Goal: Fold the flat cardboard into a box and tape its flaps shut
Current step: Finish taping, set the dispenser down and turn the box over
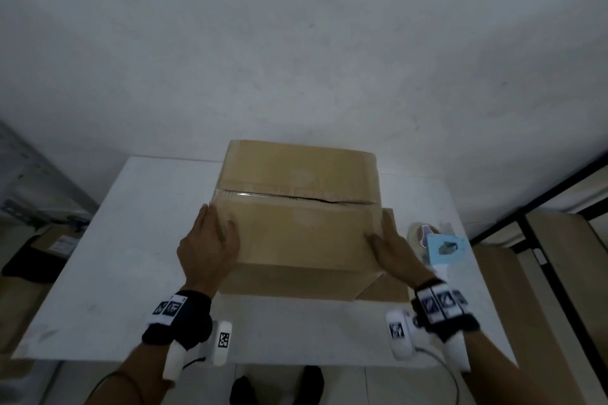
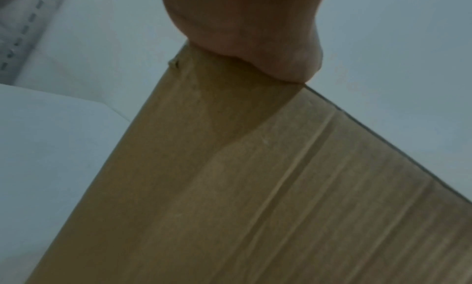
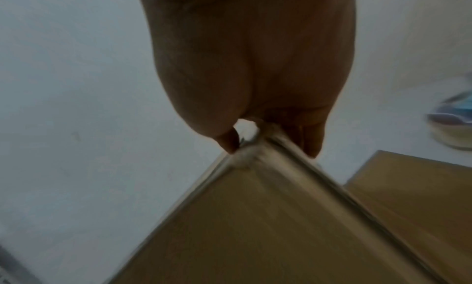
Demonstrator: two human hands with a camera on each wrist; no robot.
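**Inspector:** Box (image 1: pixel 297 207) is sitting in the middle of the white table (image 1: pixel 131 240), already squared up. Its two top flaps are meeting along a centre seam (image 1: pixel 296 197), with a glossy strip of tape showing on the left part only; the rest of the seam is gaping darkly. Why are you holding it like that?

**Operator:** I'm steadying it.

**Inspector:** Agreed, as a judgement. Your left hand (image 1: pixel 210 245) is lying spread, fingers straight, over the near-left top edge, thumb on the near flap, palm wrapping the corner. Your right hand (image 1: pixel 391 251) is mirroring it at the near-right corner, fingers flat down the side; the right wrist view is showing the thumb on one face and the fingers on the other, straddling the corner rather than pinching it. You're pressing the near flap level so the seam closes up.

**Operator:** And the tape?

**Inspector:** Blue tape dispenser (image 1: pixel 444 246) is lying just beside your right hand, near the box. A loose piece of flat cardboard (image 1: pixel 388 289) is lying under the box's right side. I'm judging the seam as only partly sealed.
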